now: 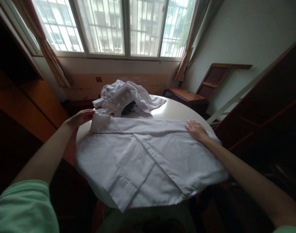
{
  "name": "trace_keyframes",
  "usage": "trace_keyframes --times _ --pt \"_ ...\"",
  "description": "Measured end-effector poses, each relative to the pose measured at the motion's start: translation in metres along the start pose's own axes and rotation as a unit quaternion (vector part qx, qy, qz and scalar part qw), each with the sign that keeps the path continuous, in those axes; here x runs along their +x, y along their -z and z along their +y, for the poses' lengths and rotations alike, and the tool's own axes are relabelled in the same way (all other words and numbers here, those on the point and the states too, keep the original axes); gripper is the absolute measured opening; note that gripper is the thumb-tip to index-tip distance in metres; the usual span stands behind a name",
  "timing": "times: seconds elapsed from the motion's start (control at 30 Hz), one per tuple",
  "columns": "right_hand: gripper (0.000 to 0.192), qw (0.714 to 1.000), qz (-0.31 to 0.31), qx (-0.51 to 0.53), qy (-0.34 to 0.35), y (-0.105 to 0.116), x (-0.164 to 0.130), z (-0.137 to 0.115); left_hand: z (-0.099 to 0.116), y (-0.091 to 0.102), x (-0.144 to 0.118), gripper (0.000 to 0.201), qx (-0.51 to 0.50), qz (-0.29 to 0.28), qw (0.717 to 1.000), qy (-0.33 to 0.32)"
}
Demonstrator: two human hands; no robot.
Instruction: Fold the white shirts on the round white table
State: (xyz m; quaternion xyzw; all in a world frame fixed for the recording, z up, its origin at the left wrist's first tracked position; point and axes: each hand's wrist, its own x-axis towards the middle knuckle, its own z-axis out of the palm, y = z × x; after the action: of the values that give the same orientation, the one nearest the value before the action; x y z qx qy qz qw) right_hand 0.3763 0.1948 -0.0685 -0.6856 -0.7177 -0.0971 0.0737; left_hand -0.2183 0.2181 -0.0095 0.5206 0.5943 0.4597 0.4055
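A white shirt (pixel 148 158) lies spread flat across a round white table (pixel 174 111), partly folded, with a sleeve laid diagonally over its body. My left hand (pixel 81 117) touches the shirt's far left corner, fingers on the folded edge. My right hand (pixel 196 129) rests flat on the far right end of the same fold. Both arms reach over the shirt from the near side.
A heap of crumpled white clothes (pixel 125 97) with something dark inside sits at the table's far side. Wooden furniture (pixel 28 97) stands to the left, a low wooden stand (pixel 186 95) and dark shelving (pixel 271 106) to the right. A barred window (pixel 118 26) is behind.
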Motion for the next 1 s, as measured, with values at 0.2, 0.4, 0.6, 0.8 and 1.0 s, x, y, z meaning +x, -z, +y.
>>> trace_keyframes --times 0.2,0.4,0.6,0.8,1.0 --pt "0.042 1.0 0.004 -0.008 0.006 -0.009 0.003 0.005 0.005 0.009 -0.008 0.037 0.038 -0.036 0.998 0.02" --pt "0.043 0.999 -0.001 -0.033 -0.004 -0.006 0.001 0.005 -0.003 0.002 0.002 0.024 0.302 0.152 0.941 -0.023" --pt "0.033 0.993 -0.087 -0.082 -0.003 0.03 0.018 -0.042 0.029 -0.09 -0.015 0.03 0.42 0.198 0.854 -0.235" --pt "0.041 0.972 0.006 0.155 0.178 0.025 0.038 -0.173 0.044 -0.245 -0.051 0.033 0.414 -0.03 0.809 -0.416" --pt "0.047 0.971 -0.045 0.154 0.178 -0.001 0.028 -0.203 0.004 -0.252 -0.034 0.047 0.502 -0.132 0.813 -0.265"
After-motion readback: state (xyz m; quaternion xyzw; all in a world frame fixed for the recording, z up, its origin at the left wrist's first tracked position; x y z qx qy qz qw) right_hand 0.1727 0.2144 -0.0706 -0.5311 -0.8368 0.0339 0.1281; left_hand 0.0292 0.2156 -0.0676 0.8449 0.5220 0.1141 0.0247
